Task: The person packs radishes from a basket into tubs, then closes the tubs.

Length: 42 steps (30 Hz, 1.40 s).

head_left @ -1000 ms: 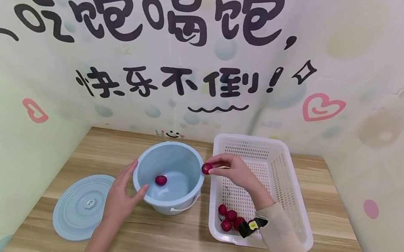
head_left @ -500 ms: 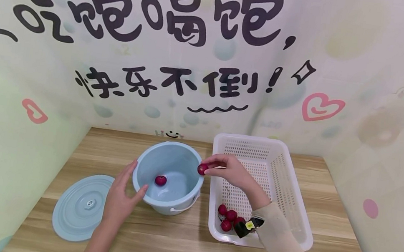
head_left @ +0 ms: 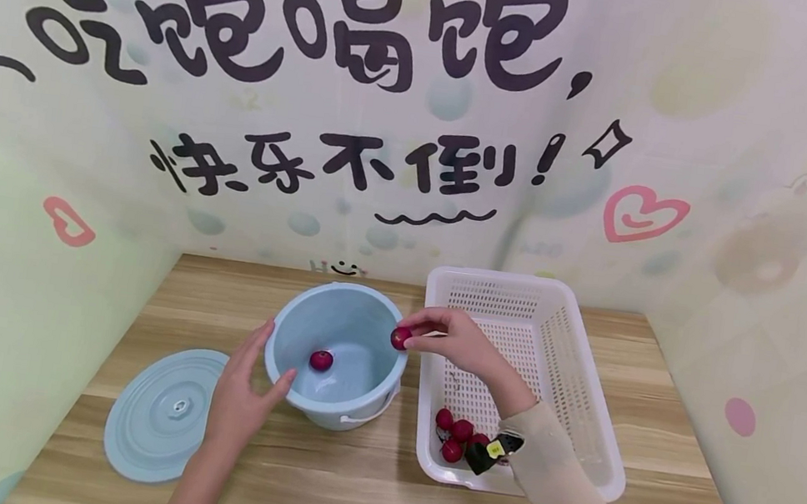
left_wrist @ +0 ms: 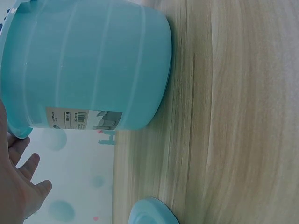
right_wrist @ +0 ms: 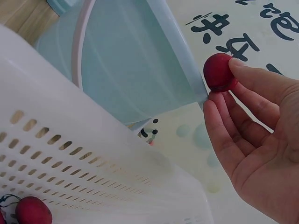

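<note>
A light blue bucket [head_left: 347, 401] stands on the table with one dark red fruit [head_left: 320, 360] on its bottom. My right hand [head_left: 464, 343] pinches another red fruit [head_left: 400, 337] between thumb and fingers at the bucket's right rim; the right wrist view has this fruit [right_wrist: 219, 73] just beyond the rim [right_wrist: 180, 46]. Against the bucket's left side rests my left hand [head_left: 245, 388], fingers spread and the thumb over the near rim. The left wrist view takes in the bucket's outer wall [left_wrist: 93, 60] and part of that hand [left_wrist: 18, 182].
Right of the bucket is a white perforated basket [head_left: 425, 448], several red fruits [head_left: 462, 432] in its near left corner. A light blue lid [head_left: 146, 439] lies on the table at the left, partly behind the left hand. A patterned wall stands behind the table.
My right hand has moved slightly left with its fruit, bringing it from outside the rim to over the bucket's right edge. The left hand, bucket and basket have stayed in place.
</note>
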Available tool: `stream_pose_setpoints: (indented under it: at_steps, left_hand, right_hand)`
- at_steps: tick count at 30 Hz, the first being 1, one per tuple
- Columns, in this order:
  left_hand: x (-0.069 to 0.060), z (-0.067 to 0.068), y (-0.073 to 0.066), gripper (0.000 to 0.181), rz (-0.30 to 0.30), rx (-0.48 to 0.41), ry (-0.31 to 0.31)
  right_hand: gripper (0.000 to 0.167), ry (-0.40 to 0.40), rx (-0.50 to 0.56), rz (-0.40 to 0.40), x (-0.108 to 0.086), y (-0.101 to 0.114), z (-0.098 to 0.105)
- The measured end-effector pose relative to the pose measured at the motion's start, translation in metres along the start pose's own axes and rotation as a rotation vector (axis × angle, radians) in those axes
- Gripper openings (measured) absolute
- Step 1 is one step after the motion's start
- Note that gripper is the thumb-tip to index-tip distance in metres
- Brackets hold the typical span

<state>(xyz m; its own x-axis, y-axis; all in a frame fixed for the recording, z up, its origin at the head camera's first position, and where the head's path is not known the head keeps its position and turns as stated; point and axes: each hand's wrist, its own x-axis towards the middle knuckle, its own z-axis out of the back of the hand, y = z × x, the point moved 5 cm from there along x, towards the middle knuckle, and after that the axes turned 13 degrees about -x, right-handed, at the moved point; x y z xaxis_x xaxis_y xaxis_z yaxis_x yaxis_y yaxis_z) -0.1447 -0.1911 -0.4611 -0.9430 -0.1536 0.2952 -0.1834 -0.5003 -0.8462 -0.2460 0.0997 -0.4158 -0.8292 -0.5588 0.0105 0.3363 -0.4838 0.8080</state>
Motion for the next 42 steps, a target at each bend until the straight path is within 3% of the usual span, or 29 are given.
stream_pose_setpoints:
  at_steps: [27, 42]
  left_hand:
    - [0.0, 0.0, -0.001, 0.072, 0.0, 0.005, 0.007]
    - [0.001, 0.0, 0.001, 0.074, 0.011, 0.003, 0.005]
  right_hand:
    - [0.029, 0.005, 0.014, 0.053, -0.005, 0.0, 0.005]
    - [0.026, -0.024, -0.007, 0.004, -0.018, -0.013, 0.02]
